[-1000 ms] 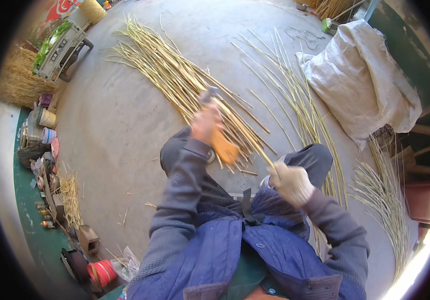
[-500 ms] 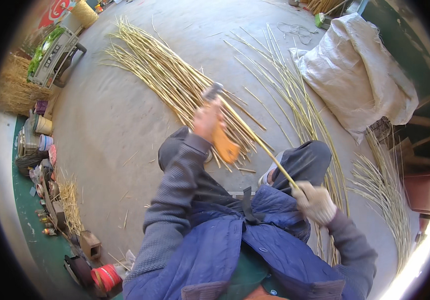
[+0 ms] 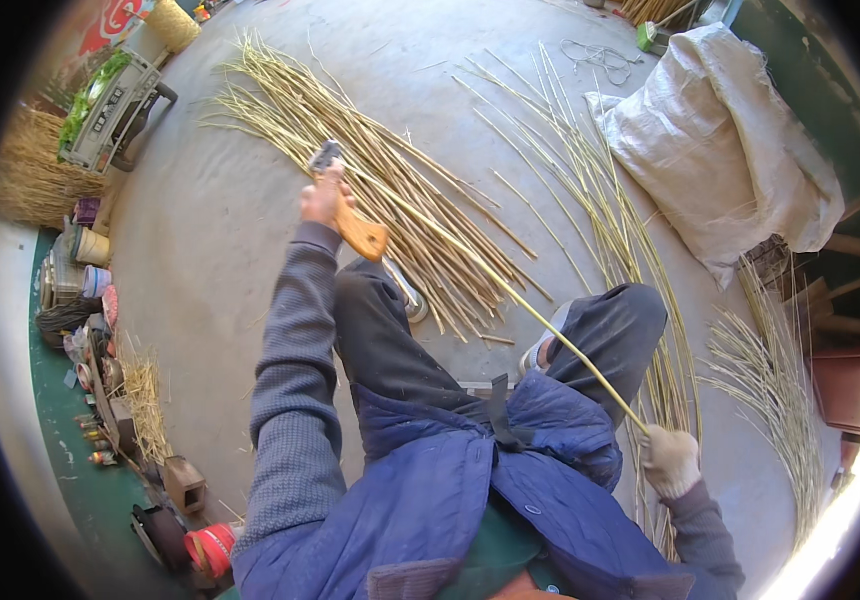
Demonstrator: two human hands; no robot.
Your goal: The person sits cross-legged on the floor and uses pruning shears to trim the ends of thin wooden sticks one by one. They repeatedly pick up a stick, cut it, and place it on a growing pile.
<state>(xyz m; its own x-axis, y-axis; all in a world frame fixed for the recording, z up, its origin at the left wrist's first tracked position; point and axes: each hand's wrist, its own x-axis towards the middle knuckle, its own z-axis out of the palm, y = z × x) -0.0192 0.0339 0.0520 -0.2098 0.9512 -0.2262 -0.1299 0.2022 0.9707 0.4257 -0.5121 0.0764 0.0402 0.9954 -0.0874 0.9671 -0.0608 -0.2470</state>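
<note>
My left hand (image 3: 324, 196), bare, is closed around a tool with a curved orange wooden handle (image 3: 363, 236) and a small grey metal head; its exact kind I cannot tell. My right hand (image 3: 668, 461) wears a pale knitted glove and grips the thick end of a long yellow-green rod (image 3: 572, 343). From there the rod slants up and left across my knee towards the tool's head, where it appears to meet it. Beneath my left hand and the rod lies a thick bundle of brown and yellowish sticks (image 3: 400, 190) on the floor.
Thin green rods (image 3: 615, 215) run along my right side, and another bunch (image 3: 768, 400) lies farther right. A large white woven sack (image 3: 720, 150) slumps at the upper right. Small vehicle (image 3: 115, 112), broom-like straw (image 3: 42, 170), buckets (image 3: 90, 248) and clutter line the left wall.
My left hand has moved up and left with the tool, along the rod. My right hand has drawn the rod's end down and to the right.
</note>
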